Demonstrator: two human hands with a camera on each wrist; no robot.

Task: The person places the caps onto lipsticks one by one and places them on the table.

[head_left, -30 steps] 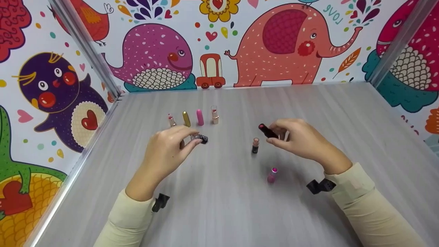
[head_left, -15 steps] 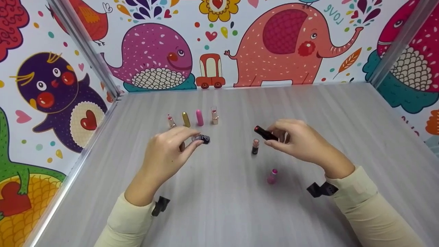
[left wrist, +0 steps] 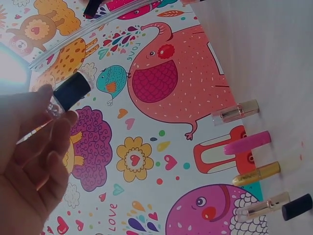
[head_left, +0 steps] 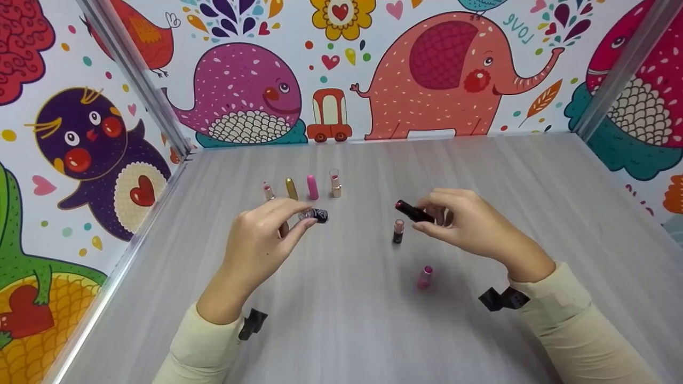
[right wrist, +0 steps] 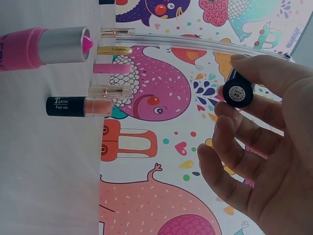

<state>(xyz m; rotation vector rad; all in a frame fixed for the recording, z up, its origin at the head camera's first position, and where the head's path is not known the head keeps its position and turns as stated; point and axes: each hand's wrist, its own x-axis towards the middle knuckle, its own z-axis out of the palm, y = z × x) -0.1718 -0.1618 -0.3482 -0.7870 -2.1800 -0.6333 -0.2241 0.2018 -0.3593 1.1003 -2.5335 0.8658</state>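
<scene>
My left hand (head_left: 261, 229) pinches a small lipstick cap (left wrist: 72, 91), black with a clear end, between thumb and fingertips. Above the table, my right hand (head_left: 469, 226) holds a black lipstick (head_left: 415, 211) by its lower part, its red tip pointing left. The label on its base (right wrist: 238, 93) faces the right wrist camera. Just left of that hand stands a black lipstick with a peach top (head_left: 398, 232). A pink lipstick with a silver collar (right wrist: 58, 46) stands nearer to me. The two held pieces are apart.
Along the back left stand a clear-topped lipstick (head_left: 268, 190), a gold one (head_left: 291, 188), a bright pink one (head_left: 312, 187) and another clear-topped one (head_left: 335, 186). A black cylinder (left wrist: 297, 207) shows beside them. Printed panels (head_left: 331, 69) border the grey table (head_left: 341, 320).
The lipstick in my right hand has shifted slightly left, its red tip lower. My left hand has edged a little to the right with the cap. The head view has tilted slightly.
</scene>
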